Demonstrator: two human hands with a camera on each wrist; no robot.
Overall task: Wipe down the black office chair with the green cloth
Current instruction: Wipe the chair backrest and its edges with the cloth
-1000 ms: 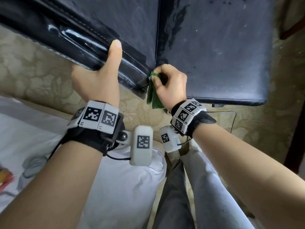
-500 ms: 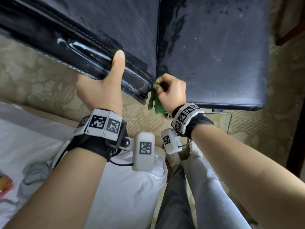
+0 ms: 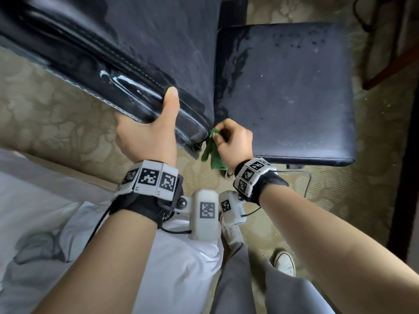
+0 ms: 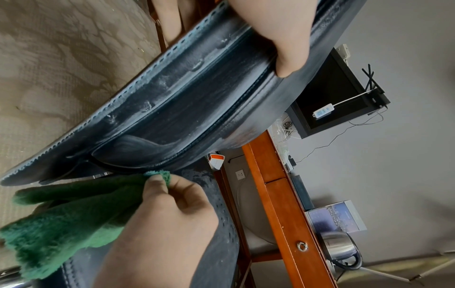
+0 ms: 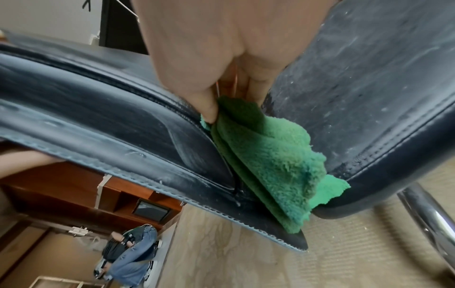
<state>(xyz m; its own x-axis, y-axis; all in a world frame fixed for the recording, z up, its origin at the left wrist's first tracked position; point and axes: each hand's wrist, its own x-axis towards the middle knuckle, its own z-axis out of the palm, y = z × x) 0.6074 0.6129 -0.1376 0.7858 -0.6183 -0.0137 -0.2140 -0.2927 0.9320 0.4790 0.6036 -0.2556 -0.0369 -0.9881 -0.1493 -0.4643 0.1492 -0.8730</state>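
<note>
The black office chair fills the upper head view: its backrest [image 3: 118, 53] slants left and its dusty seat [image 3: 290, 91] lies right. My left hand [image 3: 147, 134] grips the backrest's lower edge, thumb on top, fingers hidden behind. My right hand [image 3: 231, 139] pinches the green cloth [image 3: 210, 152] and presses a corner into the crease where backrest and seat meet. In the right wrist view the green cloth [image 5: 268, 161] hangs folded out of that gap. The left wrist view shows the cloth [image 4: 61, 220] below the backrest's stitched edge [image 4: 152, 120].
Patterned beige carpet [image 3: 56, 114] lies under the chair. White bedding [image 3: 56, 234] covers the lower left. My legs and white shoes [image 3: 284, 262] are below my arms. A wooden desk [image 4: 273, 194] stands past the chair, and a chrome chair leg [image 5: 428, 212] runs under the seat. Another person [image 5: 130, 251] sits far off.
Both hands and the chair have slid lower in the head view, showing the seat's far edge. My left thumb sits nearer the backrest's lower corner. The cloth stays in the crease.
</note>
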